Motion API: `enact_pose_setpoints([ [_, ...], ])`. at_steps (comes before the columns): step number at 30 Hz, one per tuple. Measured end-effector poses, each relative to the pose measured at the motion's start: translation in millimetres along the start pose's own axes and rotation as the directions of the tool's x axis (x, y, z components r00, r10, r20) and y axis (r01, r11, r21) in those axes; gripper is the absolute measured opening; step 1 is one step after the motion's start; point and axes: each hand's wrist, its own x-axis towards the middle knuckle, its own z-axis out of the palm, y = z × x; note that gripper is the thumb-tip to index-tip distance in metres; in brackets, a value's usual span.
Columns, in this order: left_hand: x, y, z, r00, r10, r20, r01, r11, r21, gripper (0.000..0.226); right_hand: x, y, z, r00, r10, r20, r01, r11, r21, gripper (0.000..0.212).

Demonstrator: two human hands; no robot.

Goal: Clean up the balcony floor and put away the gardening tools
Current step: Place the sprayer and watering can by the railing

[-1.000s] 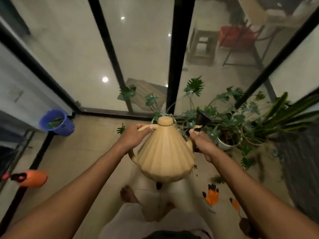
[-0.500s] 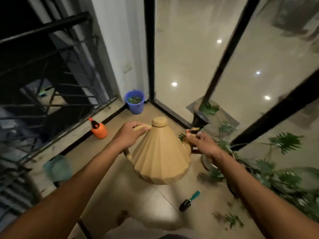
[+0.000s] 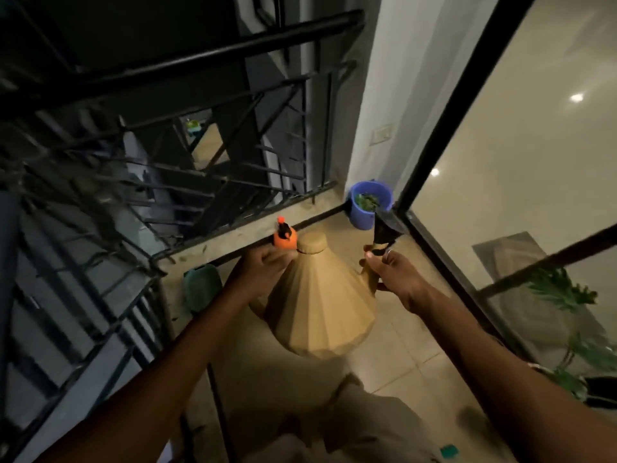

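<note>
I carry a tan ribbed watering can (image 3: 320, 309) in front of me, above the balcony floor. My left hand (image 3: 263, 269) grips its handle on the left side. My right hand (image 3: 397, 279) grips the spout just below the black nozzle (image 3: 384, 233). An orange spray bottle (image 3: 284, 238) stands on the ledge by the railing, just beyond my left hand. A blue bucket (image 3: 367, 208) with green leaves inside sits in the far corner.
A black metal railing (image 3: 200, 168) runs along the left. A teal object (image 3: 200, 290) lies on the ledge by the railing. Glass doors with black frames (image 3: 434, 168) close the right side. Potted plants (image 3: 574, 349) stand at the right edge. A small teal tool part (image 3: 449, 450) shows at the bottom.
My view has swung left toward the railing and the corner; the spray bottle and bucket now lie closer ahead. Both hands keep their hold on the watering can.
</note>
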Motion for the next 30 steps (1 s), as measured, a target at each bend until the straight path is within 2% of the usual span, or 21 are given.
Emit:
enact_pose_setpoints([
  [4, 47.1, -16.5, -23.3, 0.999, -0.049, -0.010, 0.049, 0.999, -0.004, 0.004, 84.5, -17.9, 27.2, 0.996, 0.030, 0.079, -0.029, 1.000, -0.002, 0.051],
  [6, 67.9, -21.9, -33.6, 0.997, -0.077, -0.024, 0.077, 0.997, -0.017, 0.007, 122.5, -31.7, 41.8, 0.988, 0.028, 0.154, -0.026, 1.000, -0.017, 0.058],
  [8, 89.0, -22.7, -48.2, 0.993, -0.113, -0.044, 0.113, 0.994, -0.015, 0.009, 160.2, -48.5, 59.1, 0.978, 0.050, 0.203, -0.043, 0.998, -0.044, 0.055],
  [10, 108.7, -28.6, -64.1, 0.985, -0.148, -0.089, 0.146, 0.989, -0.034, 0.017, 192.0, -68.6, 79.9, 0.968, 0.069, 0.241, -0.056, 0.997, -0.060, 0.065],
  [11, 116.5, -30.8, -70.5, 0.983, -0.158, -0.096, 0.155, 0.987, -0.037, 0.023, 201.8, -79.1, 87.8, 0.965, 0.073, 0.253, -0.057, 0.996, -0.069, 0.064],
  [14, 146.0, -47.4, -96.4, 0.966, -0.231, -0.113, 0.223, 0.971, -0.082, 0.031, 249.8, -100.3, 116.1, 0.945, 0.076, 0.317, -0.025, 0.987, -0.161, 0.042],
  [19, 211.3, -105.1, -129.8, 0.946, -0.315, -0.080, 0.308, 0.947, -0.085, 0.030, 320.6, -103.4, 169.8, 0.911, 0.142, 0.387, -0.082, 0.982, -0.169, 0.024],
  [22, 265.0, -160.2, -138.7, 0.938, -0.341, -0.055, 0.338, 0.939, -0.067, 0.033, 363.8, -75.8, 208.5, 0.921, 0.137, 0.366, -0.085, 0.984, -0.155, 0.031],
  [24, 307.5, -212.0, -134.4, 0.930, -0.362, -0.064, 0.359, 0.932, -0.053, 0.037, 409.7, -34.9, 237.2, 0.933, 0.112, 0.342, -0.059, 0.985, -0.161, 0.054],
  [25, 329.5, -239.2, -129.5, 0.930, -0.362, -0.070, 0.359, 0.932, -0.048, 0.039, 432.8, -12.6, 251.2, 0.940, 0.109, 0.322, -0.061, 0.986, -0.157, 0.055],
  [28, 392.9, -325.1, -103.8, 0.918, -0.394, -0.046, 0.391, 0.918, -0.064, 0.039, 499.5, 69.9, 289.3, 0.966, 0.081, 0.247, -0.052, 0.991, -0.124, 0.023],
  [30, 434.9, -383.8, -84.9, 0.906, -0.420, -0.050, 0.417, 0.906, -0.066, 0.039, 547.6, 131.8, 314.2, 0.979, 0.078, 0.186, -0.062, 0.994, -0.092, 0.025],
])
